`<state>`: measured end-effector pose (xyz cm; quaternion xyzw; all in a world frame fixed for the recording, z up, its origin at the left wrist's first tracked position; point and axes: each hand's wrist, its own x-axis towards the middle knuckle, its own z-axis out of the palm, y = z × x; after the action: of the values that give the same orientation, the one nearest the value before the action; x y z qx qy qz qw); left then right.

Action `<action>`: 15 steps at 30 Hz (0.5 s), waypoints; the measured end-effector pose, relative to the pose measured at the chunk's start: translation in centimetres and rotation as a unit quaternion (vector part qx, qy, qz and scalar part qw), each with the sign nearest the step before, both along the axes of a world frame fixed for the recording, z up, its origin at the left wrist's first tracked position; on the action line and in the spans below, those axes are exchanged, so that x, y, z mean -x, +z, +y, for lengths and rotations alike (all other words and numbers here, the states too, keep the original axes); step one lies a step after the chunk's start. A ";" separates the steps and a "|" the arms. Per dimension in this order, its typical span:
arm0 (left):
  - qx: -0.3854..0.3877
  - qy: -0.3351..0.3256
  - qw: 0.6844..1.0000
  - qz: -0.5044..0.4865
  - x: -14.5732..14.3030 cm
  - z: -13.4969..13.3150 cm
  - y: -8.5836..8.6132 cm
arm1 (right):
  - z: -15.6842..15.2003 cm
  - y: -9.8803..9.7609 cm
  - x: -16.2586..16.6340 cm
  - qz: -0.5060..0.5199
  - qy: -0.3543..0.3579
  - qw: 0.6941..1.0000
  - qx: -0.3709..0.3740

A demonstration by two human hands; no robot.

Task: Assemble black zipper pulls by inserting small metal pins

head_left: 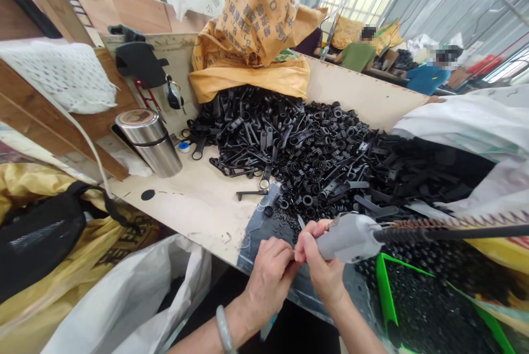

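Observation:
My right hand [320, 266] is closed around a grey handheld tool [351, 237] whose black hose [454, 228] runs off to the right. My left hand [270, 271] is pinched shut right against the tool's tip, holding something small that I cannot make out. Both hands hover over a bluish-grey mat [264, 232] at the near edge of the wooden worktable [198, 205]. A big heap of black plastic parts [306, 150] lies just beyond the hands. A single long black part [251, 193] lies apart on the table.
A steel flask [149, 141] stands at the left, a small tape roll [184, 147] beside it. An orange sack [252, 28] towers behind the heap. A green bin of black pieces [430, 299] sits at the lower right, a white bag [128, 299] at the lower left. Two people work far back.

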<state>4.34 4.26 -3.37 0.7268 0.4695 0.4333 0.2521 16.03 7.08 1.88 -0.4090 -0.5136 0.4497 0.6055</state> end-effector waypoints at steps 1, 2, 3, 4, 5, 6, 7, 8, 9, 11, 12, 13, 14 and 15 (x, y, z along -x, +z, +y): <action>0.000 -0.001 1.000 0.004 0.0 0.0 0.0 | 0.0 0.0 0.0 0.000 -0.001 1.000 -0.001; -0.001 -0.003 1.000 0.008 0.1 0.1 0.1 | 0.0 -0.1 0.0 -0.002 -0.002 1.000 -0.001; -0.002 -0.005 1.000 0.012 0.1 0.1 0.1 | 0.0 -0.1 0.0 -0.005 -0.001 1.000 0.000; -0.003 -0.008 1.000 0.016 0.2 0.2 0.2 | 0.0 -0.2 0.1 -0.009 -0.001 1.000 0.000; -0.003 -0.010 1.000 0.020 0.2 0.2 0.2 | 0.1 -0.2 0.1 -0.014 -0.001 1.000 0.000; -0.003 -0.012 1.000 0.023 0.3 0.3 0.3 | 0.1 -0.1 0.1 -0.019 -0.002 1.000 0.000; -0.002 -0.015 1.000 0.026 0.3 0.3 0.3 | 0.1 0.1 0.0 -0.025 -0.005 1.000 -0.001; 0.000 -0.020 0.999 0.029 0.4 0.3 0.4 | 0.0 0.4 -0.2 -0.029 -0.012 1.000 -0.003; 0.001 -0.026 0.999 0.032 0.5 0.3 0.4 | -0.2 0.8 -0.4 -0.032 -0.022 0.999 -0.006; 0.003 -0.039 0.998 0.040 0.8 0.2 0.3 | -1.0 2.1 -1.6 -0.029 -0.056 0.998 -0.016; 0.004 -0.045 0.998 0.045 0.9 0.1 0.3 | -1.8 2.9 -2.4 -0.022 -0.081 0.996 -0.024; 0.005 -0.051 0.997 0.051 1.1 0.1 0.3 | -2.8 3.6 -3.5 -0.011 -0.108 0.994 -0.031; 0.005 -0.056 0.997 0.056 1.3 0.0 0.3 | -4.0 4.3 -4.8 0.000 -0.135 0.990 -0.036; 0.006 -0.060 0.996 0.062 1.4 0.0 0.2 | -5.4 4.8 -6.1 0.009 -0.154 0.987 -0.036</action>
<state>2.92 4.24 -3.13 0.7772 0.4427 0.3690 0.2526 22.15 1.64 6.68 -0.4569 -0.4553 0.3358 0.6864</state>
